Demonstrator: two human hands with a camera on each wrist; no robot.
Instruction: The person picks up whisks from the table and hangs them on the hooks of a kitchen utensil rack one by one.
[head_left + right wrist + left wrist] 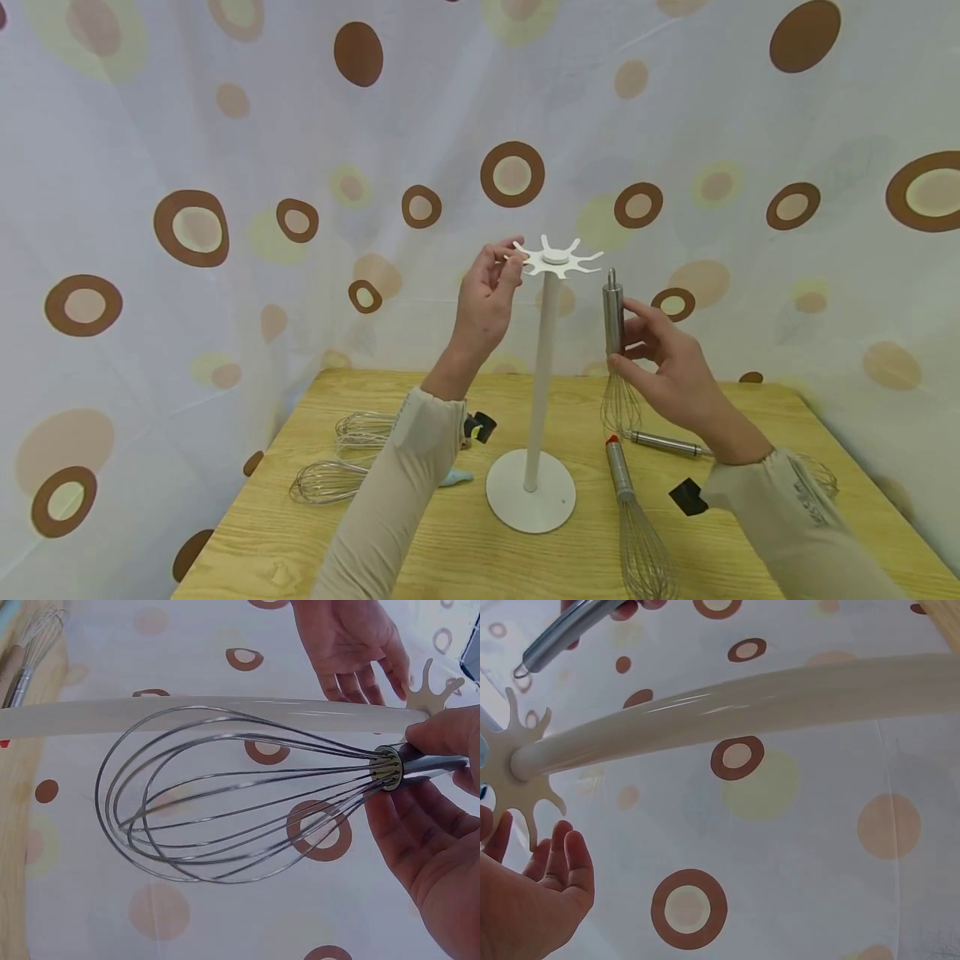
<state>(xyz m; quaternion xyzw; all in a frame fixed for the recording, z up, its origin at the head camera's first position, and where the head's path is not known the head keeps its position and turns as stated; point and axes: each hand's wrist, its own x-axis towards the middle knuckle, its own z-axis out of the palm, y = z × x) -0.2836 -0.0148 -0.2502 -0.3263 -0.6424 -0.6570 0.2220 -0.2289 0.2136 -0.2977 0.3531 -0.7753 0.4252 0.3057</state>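
A white stand (542,375) with a round base and a star-like top of curved hooks rises from the table. My left hand (487,292) pinches one of the hooks at the top's left edge; the left wrist view shows its fingers (559,859) around the hook ends. To the right of the pole, my right hand (671,367) holds a steel whisk (613,321) by its handle, upright with the loop end up and wires down. In the right wrist view the whisk's wires (225,795) spread in front of the pole. The whisk is apart from the hooks.
On the wooden table (510,567), a whisk with a red tip (641,533) lies right of the base, with another whisk (667,443) behind it. Several whisks (326,482) lie at the left, partly hidden by my left sleeve. A spotted curtain (450,108) hangs behind.
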